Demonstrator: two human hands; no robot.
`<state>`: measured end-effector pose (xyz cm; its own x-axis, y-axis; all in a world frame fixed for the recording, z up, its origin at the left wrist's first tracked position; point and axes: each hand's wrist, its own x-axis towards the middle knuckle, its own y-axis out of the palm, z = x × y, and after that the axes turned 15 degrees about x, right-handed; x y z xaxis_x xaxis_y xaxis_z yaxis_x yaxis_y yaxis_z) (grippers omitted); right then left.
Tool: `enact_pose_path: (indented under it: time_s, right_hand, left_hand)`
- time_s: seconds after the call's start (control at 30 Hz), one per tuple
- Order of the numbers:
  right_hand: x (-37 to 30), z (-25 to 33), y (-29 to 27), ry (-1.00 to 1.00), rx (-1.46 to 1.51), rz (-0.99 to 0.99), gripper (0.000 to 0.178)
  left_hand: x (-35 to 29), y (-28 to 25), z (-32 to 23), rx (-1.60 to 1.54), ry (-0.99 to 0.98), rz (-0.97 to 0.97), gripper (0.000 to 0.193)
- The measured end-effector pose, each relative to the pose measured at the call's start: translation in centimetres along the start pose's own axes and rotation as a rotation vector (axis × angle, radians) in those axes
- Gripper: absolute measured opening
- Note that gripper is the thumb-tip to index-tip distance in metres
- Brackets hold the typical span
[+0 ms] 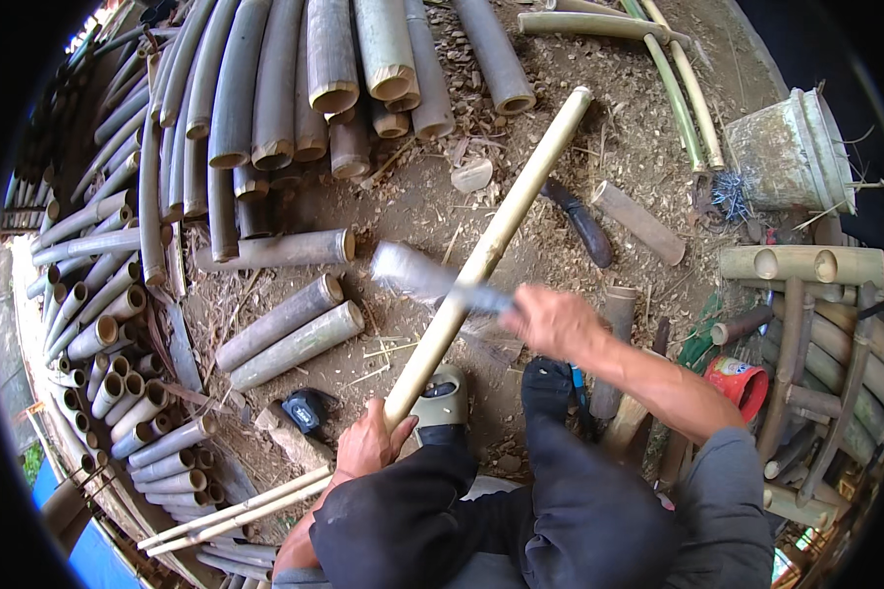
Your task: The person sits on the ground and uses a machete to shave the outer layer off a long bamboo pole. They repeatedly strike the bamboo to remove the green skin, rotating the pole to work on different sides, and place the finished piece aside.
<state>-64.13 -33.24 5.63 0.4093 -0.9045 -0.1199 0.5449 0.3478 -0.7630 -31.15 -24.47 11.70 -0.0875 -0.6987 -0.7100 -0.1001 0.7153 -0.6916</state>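
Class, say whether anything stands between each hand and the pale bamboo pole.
Only the blurred tool in the right hand comes between that hand and the bamboo pole, reaching across it; contact is unclear. Nothing visible separates the left hand from the pole's near end, which it grips.

Grey-brown bamboo tubes (285,79) lie heaped at the upper left, with two shorter tubes (290,339) side by side nearer the middle, on ground (393,221) littered with wood chips. A small black-and-blue object (306,410) sits by a wooden block (290,439). At the right are a grimy pale bucket (786,152), a red container (735,385) and a bamboo frame (801,263).
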Motion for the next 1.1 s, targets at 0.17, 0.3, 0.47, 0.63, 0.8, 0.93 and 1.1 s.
enact_pose_path:
  time_s: [0.17, 0.3, 0.47, 0.63, 0.8, 0.93, 1.1]
  right_hand:
    - [2.2, -2.7, -2.6, 0.497, -0.003, -0.097, 0.057]
    - [-1.3, 0.9, 0.0, -0.235, -0.096, -0.006, 0.048]
    - [0.5, -3.0, 0.9, 0.225, 0.076, -0.239, 0.048]
    - [-0.2, -1.2, 1.4, -0.18, 0.068, -0.278, 0.049]
    - [-0.9, -3.0, 0.6, -0.037, 0.075, -0.157, 0.044]
    - [0.9, -4.1, 0.7, 0.099, 0.146, -0.319, 0.049]
    - [-0.6, -3.1, 1.0, -0.359, -0.077, -0.076, 0.048]
  left_hand:
    - [-0.7, 0.4, 0.0, -0.066, 0.089, -0.177, 0.054]
    - [-0.1, -0.1, 0.8, -0.226, 0.124, 0.019, 0.049]
    - [-0.6, -2.4, 0.0, -0.367, 0.082, 0.223, 0.053]
    - [-0.4, -2.1, 0.3, -0.506, 0.1, 0.263, 0.055]
    - [0.2, -1.1, 0.4, -0.651, 0.114, 0.295, 0.054]
    - [0.3, -1.9, 0.7, -0.789, 0.165, 0.363, 0.053]
    - [0.6, -2.3, 0.2, -0.83, 0.135, 0.413, 0.055]
